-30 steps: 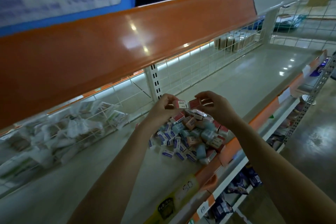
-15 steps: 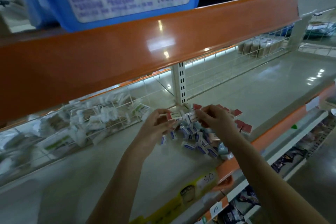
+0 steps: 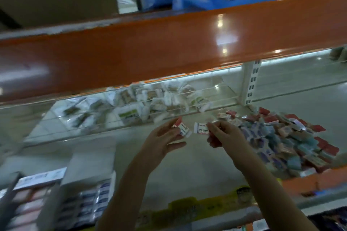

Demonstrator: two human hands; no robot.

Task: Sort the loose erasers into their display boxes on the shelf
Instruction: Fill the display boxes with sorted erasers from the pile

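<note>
The left hand pinches a small white eraser with a red end between thumb and fingertips; its lower fingers lie loosely straight. The right hand pinches a white eraser marked 2B at its right edge. The two erasers sit just beside each other, apart, above the bare shelf.

To the right, a heap of loose erasers in red, blue and white wrappers covers the shelf. At lower left stand two display boxes: one holds pinkish rows, the other holds dark-banded rows. Both are blurred, so their labels cannot be read. Behind a wire rail lie pale packets. An orange shelf edge runs overhead.

The step in hand seems to be carrying the picked erasers to their boxes. To do it well, match each wrapper to the rows already inside a box, keep each pinch firm on the short ends, and lay the eraser flat in line with its neighbours.

Compared with half a second ago, the view has swung left: the heap, then directly under the hands, now lies off to the right, the boxes have come into sight, and the hands have drawn apart and hold their erasers clear of the heap.
</note>
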